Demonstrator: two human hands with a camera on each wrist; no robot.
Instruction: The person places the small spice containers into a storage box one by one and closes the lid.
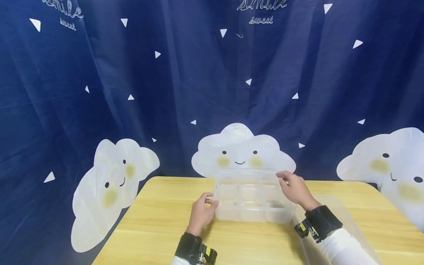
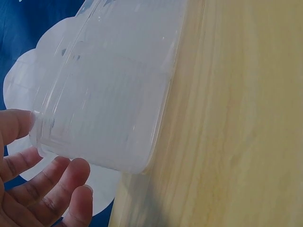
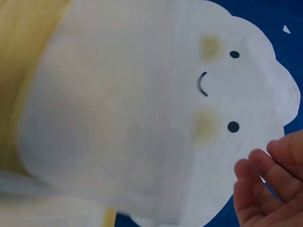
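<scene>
A translucent plastic divider box [image 1: 251, 215] with several compartments sits near the far edge of the table. At its left end is my left hand [image 1: 202, 211], fingers loosely bent; in the left wrist view the thumb [image 2: 16, 124] touches the rim and other fingertips [image 2: 78, 170] are right by the end wall. My right hand [image 1: 296, 189] hovers over the right end of the box. The right wrist view has its loosely bent fingers [image 3: 265, 172] holding nothing, apart from the translucent side of the box [image 3: 99, 109].
A larger translucent plastic container [image 1: 347, 217] lies on the right of the wooden table [image 1: 139, 221], partly under my right forearm. A dark blue curtain [image 1: 205, 84] with white smiling clouds [image 1: 238, 141] hangs right behind the table's far edge.
</scene>
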